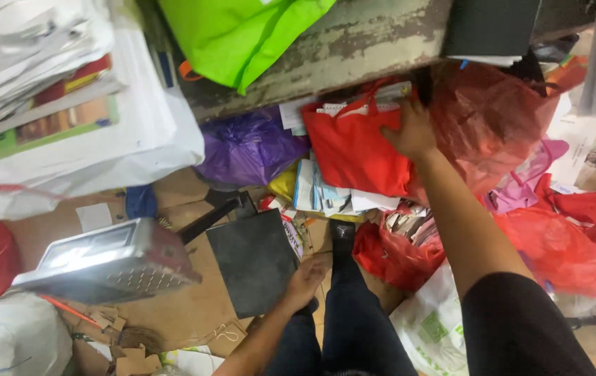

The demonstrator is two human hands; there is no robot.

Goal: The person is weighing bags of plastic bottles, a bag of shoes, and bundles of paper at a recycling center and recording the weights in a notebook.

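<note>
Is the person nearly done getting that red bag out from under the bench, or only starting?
Looks like only starting. Done: the right hand has reached the red bag, which sits stuffed with papers under the bench. In hand: that hand rests on the bag's top edge, while the left hand touches the dark flat board. Left: the bag is not lifted or pulled clear yet.
</note>
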